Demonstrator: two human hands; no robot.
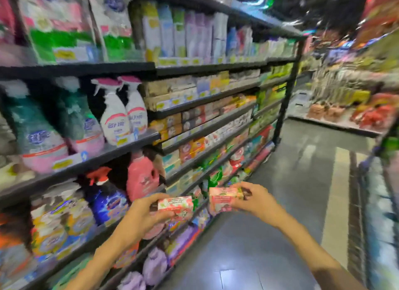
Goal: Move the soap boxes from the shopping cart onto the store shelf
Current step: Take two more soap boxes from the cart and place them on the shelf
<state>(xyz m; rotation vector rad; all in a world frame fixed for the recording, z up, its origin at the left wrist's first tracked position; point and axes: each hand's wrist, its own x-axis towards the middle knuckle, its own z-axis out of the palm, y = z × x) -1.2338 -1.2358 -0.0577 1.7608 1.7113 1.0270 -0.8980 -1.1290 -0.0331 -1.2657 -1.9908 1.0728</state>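
My left hand [149, 212] grips a pink and white soap box [176, 204] in front of the lower shelves. My right hand [254, 198] holds a second pink soap box [223, 198] a little to the right and slightly higher. Both boxes hover in the air close to the store shelf [203, 173], where several rows of boxed soap are stacked. The shopping cart [375, 182] shows only as a blurred metal edge at the far right. The whole frame is motion-blurred.
Spray bottles [123, 112] and pink detergent jugs [140, 175] fill the shelves at left. Purple and blue refill bags sit on the bottom rows. A grey tiled aisle floor [302, 182] runs ahead, with another stocked shelf across it at right.
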